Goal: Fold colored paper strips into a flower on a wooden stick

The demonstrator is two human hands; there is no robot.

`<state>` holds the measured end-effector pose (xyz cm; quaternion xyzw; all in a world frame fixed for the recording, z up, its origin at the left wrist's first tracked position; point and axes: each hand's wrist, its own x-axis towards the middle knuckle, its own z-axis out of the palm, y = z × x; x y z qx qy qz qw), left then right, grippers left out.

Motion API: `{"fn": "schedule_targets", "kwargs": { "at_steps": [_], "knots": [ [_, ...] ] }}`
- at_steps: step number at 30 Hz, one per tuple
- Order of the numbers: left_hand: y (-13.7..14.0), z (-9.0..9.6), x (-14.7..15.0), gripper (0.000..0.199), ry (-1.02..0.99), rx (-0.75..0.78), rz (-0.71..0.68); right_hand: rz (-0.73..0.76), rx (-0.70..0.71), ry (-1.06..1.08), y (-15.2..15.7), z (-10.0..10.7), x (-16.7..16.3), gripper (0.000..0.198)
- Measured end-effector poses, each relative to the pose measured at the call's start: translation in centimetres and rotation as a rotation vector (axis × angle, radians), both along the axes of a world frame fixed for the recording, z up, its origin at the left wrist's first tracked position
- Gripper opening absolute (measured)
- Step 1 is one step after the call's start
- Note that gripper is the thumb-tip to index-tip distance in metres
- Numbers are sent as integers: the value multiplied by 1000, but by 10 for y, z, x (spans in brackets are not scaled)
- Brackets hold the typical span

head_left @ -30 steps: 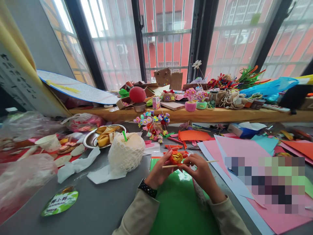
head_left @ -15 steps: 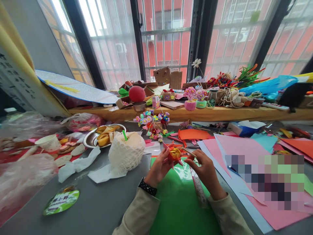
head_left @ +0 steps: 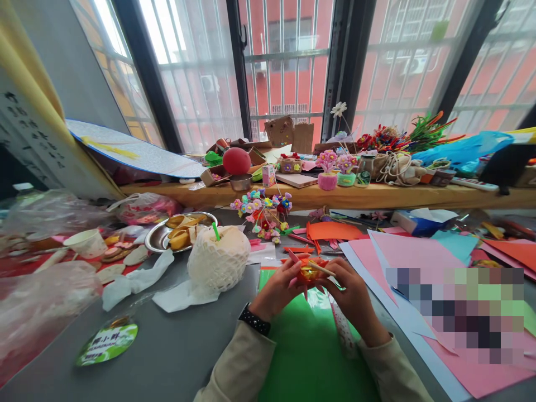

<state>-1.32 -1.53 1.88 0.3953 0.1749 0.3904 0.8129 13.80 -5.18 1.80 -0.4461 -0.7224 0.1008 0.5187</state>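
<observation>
A folded paper flower (head_left: pixel 309 272), orange and pink with a yellow middle, is pinched in my left hand (head_left: pixel 281 290). My right hand (head_left: pixel 349 298) is closed on a thin pale stick (head_left: pixel 321 268), whose far end lies over the flower's yellow middle. Some right fingers are close to the petals; I cannot tell whether they touch them. Beneath both hands lies a shiny green mat or folder (head_left: pixel 310 352), with a clear patterned ruler (head_left: pixel 343 329) along its right side.
To the left stand a net-wrapped coconut (head_left: pixel 218 259) with a green straw and a metal bowl (head_left: pixel 157 237) of peels. Small crafted flowers (head_left: pixel 263 212) are behind the hands. Pink and white paper sheets (head_left: pixel 402 248) spread at right. A wooden ledge (head_left: pixel 201 195) holds crafts.
My right hand has come closer to my left, and the stick now reaches across the flower's middle. The flower has tilted. Camera view has shifted slightly.
</observation>
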Motion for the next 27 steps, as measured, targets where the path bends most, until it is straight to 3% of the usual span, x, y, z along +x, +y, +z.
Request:
{"fn": "schedule_targets", "kwargs": {
  "at_steps": [5,9,15,21,27],
  "knots": [
    [1,-1,0,22,21,-7,5,-2,24,-21,-1,-1,-3,9],
    [2,-4,1,23,39,-25,66,-41,-52,-15,1,-4,0,11],
    [2,-5,3,31,67,-20,82,-45,-89,-96,3,-3,8,48],
    [8,-13,5,30,122,3,79,-27,-105,-160,4,-3,9,39],
    [1,-5,3,39,-16,55,-32,-66,-122,-118,5,-4,9,39]
  ]
}}
